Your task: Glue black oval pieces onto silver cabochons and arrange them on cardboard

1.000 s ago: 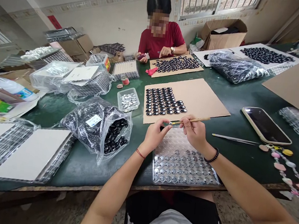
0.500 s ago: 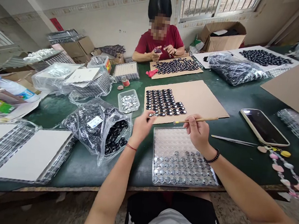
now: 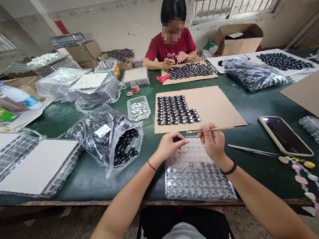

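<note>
Between the fingertips of my left hand [image 3: 170, 146] is a small black oval piece [image 3: 177, 139], mostly hidden by the fingers. My right hand [image 3: 212, 141] is closed around a thin wooden stick [image 3: 221, 128] with a yellowish tip, which points left toward the left hand. Both hands are above a clear plastic tray [image 3: 199, 196] whose nearer rows of round cells hold silvery discs. Just beyond, rows of black oval pieces [image 3: 174, 109] lie on the left part of a cardboard sheet [image 3: 219, 106].
A plastic bag of black pieces [image 3: 125, 146] lies left, near a tub of silvery discs [image 3: 139, 109]. Tweezers [image 3: 252, 150] and a phone [image 3: 284, 135] lie right. Across the table, a person in red [image 3: 171, 41] works over another cardboard sheet of black pieces [image 3: 191, 70].
My left hand has moved from the cardboard's near left edge right and toward me, over the tray, with a black oval piece. The right hand stays nearly in place. The person opposite has brought their hands down.
</note>
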`<state>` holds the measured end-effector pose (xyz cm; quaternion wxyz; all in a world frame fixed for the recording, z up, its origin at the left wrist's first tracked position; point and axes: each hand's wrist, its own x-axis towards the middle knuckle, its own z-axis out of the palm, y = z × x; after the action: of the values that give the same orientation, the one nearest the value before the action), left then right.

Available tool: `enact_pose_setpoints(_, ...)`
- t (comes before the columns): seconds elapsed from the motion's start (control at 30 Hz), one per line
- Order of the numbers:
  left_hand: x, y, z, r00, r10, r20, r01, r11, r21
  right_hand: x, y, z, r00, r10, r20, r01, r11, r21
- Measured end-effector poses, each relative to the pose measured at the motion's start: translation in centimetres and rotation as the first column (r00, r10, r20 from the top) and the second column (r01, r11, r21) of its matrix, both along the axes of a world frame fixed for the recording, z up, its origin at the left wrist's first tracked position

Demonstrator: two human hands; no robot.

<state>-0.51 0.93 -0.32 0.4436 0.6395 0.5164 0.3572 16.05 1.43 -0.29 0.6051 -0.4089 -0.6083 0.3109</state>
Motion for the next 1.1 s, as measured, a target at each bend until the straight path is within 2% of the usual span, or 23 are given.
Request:
enact_pose_setpoints(0.2, 0.24, -0.18, -0.31, 0.997, -0.006, -0.075, 0.009, 0.999, 0.037, -0.02, 0.00, -0.02, 0.988, 0.020, 0.151, -0.029, 0.998, 0.062)
enact_pose_setpoints(0.3, 0.34, 0.11, -0.70, 0.999, 0.009, -0.052, -0.009, 1.000, 0.017, -0.08, -0.12, 0.00, 0.962, 0.028, 0.271, -0.054, 0.995, 0.086)
enact_pose_setpoints(0.5, 0.23, 0.38, -0.78, 0.997, 0.019, -0.078, -0.013, 0.997, 0.079, 0.01, -0.24, 0.15, 0.904, -0.018, 0.427, -0.067, 0.981, 0.182)
enact_pose_setpoints(0.8, 0.07, 0.38, -0.69, 0.999, -0.021, -0.031, 0.023, 0.997, 0.070, 0.06, -0.37, 0.26, 0.851, 0.001, 0.524, -0.095, 0.984, 0.152)
enact_pose_setpoints(1.1, 0.21, 0.25, -0.37, 0.999, -0.030, -0.017, 0.031, 0.998, 0.063, 0.05, -0.51, 0.30, 0.816, -0.023, 0.578, -0.132, 0.965, 0.225)
